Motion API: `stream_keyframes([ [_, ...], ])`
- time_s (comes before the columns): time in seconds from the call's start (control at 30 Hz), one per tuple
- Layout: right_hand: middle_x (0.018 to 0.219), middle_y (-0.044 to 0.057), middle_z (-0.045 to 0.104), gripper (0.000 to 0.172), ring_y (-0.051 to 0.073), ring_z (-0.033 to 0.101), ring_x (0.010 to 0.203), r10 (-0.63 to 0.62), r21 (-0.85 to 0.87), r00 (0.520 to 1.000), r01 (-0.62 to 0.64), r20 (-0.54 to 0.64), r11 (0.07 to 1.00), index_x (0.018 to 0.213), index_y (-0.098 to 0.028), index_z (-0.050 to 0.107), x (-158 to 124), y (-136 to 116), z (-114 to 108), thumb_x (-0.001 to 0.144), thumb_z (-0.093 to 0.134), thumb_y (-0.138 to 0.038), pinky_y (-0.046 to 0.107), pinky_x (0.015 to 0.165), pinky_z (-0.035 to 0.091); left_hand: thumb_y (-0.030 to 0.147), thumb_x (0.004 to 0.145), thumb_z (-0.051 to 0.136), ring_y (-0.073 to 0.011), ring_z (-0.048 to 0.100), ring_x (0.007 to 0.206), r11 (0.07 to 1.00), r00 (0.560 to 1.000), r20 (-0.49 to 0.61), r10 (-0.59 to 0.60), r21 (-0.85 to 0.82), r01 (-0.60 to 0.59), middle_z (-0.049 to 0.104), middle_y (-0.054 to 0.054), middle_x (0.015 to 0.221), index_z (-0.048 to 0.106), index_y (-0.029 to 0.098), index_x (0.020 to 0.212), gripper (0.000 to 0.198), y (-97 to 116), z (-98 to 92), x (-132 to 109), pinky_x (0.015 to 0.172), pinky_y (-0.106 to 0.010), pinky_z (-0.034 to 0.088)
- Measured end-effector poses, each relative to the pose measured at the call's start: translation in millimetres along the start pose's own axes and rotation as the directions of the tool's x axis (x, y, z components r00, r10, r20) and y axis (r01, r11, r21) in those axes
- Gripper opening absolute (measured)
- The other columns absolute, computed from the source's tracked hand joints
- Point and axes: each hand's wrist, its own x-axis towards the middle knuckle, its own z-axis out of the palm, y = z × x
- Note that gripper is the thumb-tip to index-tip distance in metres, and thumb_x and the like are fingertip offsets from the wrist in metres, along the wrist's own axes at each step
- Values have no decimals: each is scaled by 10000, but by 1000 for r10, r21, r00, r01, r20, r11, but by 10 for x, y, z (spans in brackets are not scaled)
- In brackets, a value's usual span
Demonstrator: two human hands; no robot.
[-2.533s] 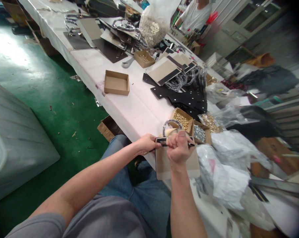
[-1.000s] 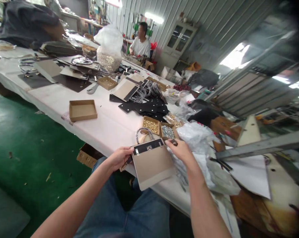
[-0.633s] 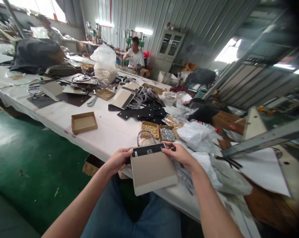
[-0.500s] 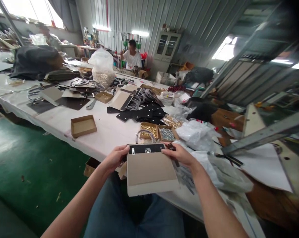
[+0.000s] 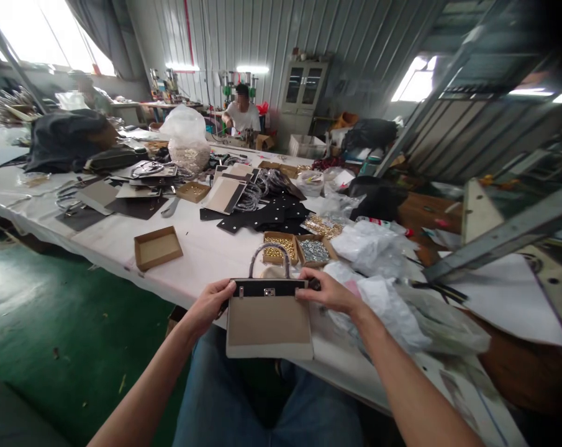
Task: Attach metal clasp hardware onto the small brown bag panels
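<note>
A beige bag panel [image 5: 269, 320] with a black top strip, metal fittings and a wrapped looped handle [image 5: 270, 247] hangs over my lap at the table edge. My left hand [image 5: 215, 299] pinches its upper left corner, thumb in front. At the upper right corner, my right hand [image 5: 325, 290] grips the panel, with a dark strap end showing beside the fingers. The fingers behind the panel are hidden. Just beyond the handle stand a box of gold-coloured pieces [image 5: 279, 243] and a box of silver-coloured pieces [image 5: 314, 249].
On the white table [image 5: 206, 254] are an open cardboard box [image 5: 158, 248], black pieces with studs [image 5: 266, 214], stacked panels [image 5: 225, 192] and plastic bags [image 5: 374, 248]. A metal beam [image 5: 499, 236] slants at the right. A person [image 5: 243, 116] sits across the table.
The panel has moved slightly left and now hangs more upright, its handle standing taller. Both hands have shifted left with it and still hold its upper corners. The view has shifted slightly.
</note>
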Motion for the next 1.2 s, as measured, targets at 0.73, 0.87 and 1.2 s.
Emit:
stream_keyframes([
  [0.73,1148,42,796,388,315,729,1077,-26,-173,994,8,-104,985,1267,-268,695,207,74,576,1025,731,-568,404,948,537,636,871,892,-202,664,734,931,964,256,-77,364,-23,802,-102,968,841,133,1203,605,329,-137,-422,591,-261,471],
  [0.87,1172,56,808,428,321,746,1086,12,-111,990,-28,-140,993,1248,-247,745,235,111,600,957,795,-556,410,958,550,650,894,839,-203,623,683,824,993,115,-10,564,-57,755,-56,806,836,142,1004,520,398,-218,-300,573,-275,403],
  [1.2,1181,116,835,497,373,770,1066,120,-317,954,-208,-275,926,1258,-232,826,421,197,507,835,827,-493,472,953,581,504,836,920,-379,675,1022,398,906,-189,380,917,24,761,-199,1045,774,171,894,368,874,-54,80,898,-407,466],
])
